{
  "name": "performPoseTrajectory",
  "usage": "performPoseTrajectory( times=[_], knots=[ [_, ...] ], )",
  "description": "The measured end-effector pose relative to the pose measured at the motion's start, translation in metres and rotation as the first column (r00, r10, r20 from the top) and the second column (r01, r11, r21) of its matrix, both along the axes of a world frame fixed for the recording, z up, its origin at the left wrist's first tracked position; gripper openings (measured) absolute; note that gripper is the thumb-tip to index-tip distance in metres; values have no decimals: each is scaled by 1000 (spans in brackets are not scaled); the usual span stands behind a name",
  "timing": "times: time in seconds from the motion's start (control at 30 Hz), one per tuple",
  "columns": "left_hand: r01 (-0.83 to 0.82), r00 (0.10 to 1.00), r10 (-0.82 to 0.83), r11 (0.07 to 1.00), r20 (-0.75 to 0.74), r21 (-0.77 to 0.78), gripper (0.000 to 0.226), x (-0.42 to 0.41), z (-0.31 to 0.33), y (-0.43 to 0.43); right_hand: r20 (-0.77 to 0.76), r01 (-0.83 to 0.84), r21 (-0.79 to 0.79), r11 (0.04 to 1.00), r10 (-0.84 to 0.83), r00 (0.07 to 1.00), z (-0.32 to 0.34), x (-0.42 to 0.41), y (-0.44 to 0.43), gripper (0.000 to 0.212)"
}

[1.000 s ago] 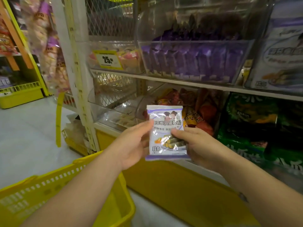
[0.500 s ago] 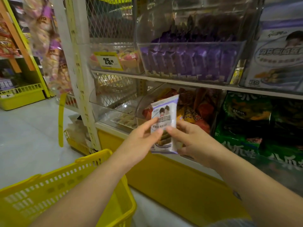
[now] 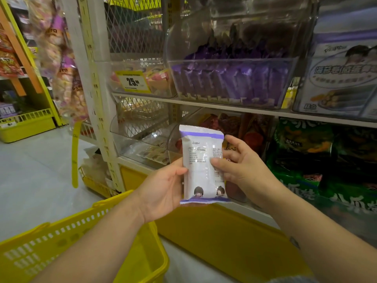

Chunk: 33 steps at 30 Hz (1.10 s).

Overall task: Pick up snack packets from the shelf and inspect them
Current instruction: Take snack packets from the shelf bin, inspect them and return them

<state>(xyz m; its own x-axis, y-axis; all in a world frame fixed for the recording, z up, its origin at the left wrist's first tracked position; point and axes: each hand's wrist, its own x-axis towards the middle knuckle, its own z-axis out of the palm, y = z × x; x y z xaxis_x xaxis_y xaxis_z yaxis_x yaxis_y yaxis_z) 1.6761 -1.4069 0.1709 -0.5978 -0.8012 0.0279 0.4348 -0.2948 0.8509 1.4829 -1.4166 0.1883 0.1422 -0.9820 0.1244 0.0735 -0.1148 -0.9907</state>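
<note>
I hold a white and purple snack packet (image 3: 201, 166) upright in front of the lower shelf. Its back faces me, with small print and two cartoon heads near the bottom. My left hand (image 3: 163, 188) grips its left edge and lower half, thumb on the front. My right hand (image 3: 238, 164) pinches its right edge, thumb on the printed face and fingers behind. On the shelf (image 3: 234, 111) above, a clear bin (image 3: 230, 64) holds several purple packets (image 3: 226, 82).
A yellow shopping basket (image 3: 85, 242) hangs below my left forearm. Green packets (image 3: 318, 160) fill the lower right shelf, red ones (image 3: 251, 127) sit behind the held packet. A yellow price tag (image 3: 132, 81) marks the left bin. A white upright post (image 3: 98, 99) stands left; floor lies beyond.
The packet has been turned around between my hands: a second ago its front faced me, half a second ago it was edge-on, and its back now faces me.
</note>
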Motion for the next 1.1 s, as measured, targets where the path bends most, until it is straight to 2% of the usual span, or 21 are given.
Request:
performPoseTrajectory(
  times=[0.07,0.13,0.2,0.23,0.3,0.37,0.47,0.57,0.67,0.73,0.8,0.97,1.1],
  knots=[
    [-140,971,154,986,185,-89,38,-4,-1,0,-56,31,-57,998,-34,998,0,2,2,61],
    [-262,832,375,915,408,-308,42,-7,-4,1,-177,92,-151,984,-118,977,0,4,4,58],
    [-303,703,564,789,433,-535,53,-12,-8,2,-281,77,-268,960,-155,947,0,7,8,55],
    [-324,666,622,738,411,-592,53,-15,-8,3,-327,38,-320,947,-148,934,1,9,12,53],
    [-374,606,685,693,404,-616,61,-18,-7,3,-422,-43,-404,914,-145,895,3,15,19,47],
    [-410,597,689,703,412,-581,62,-16,-7,0,-505,-80,-474,877,-197,841,3,19,22,47],
    [-454,612,687,711,393,-537,39,-14,-8,-4,-597,-115,-497,860,-243,764,1,19,20,61],
    [-485,577,708,698,407,-526,33,-10,-7,-7,-661,-186,-526,830,-261,704,-2,20,22,70],
    [-460,633,632,771,446,-440,32,-5,-2,-7,-697,-261,-528,808,-237,677,-2,20,25,64],
    [-425,676,583,808,451,-408,34,-1,0,-6,-703,-267,-519,812,-228,674,0,18,23,63],
    [-409,681,575,812,454,-416,38,0,-2,-7,-716,-273,-510,816,-228,660,1,16,22,62],
    [-344,607,601,789,520,-509,63,-3,-6,-7,-763,-335,-465,819,-178,622,-2,14,21,63],
    [-297,583,609,776,538,-556,73,-5,-7,-8,-736,-304,-422,854,-127,664,0,11,18,63]
  ],
)
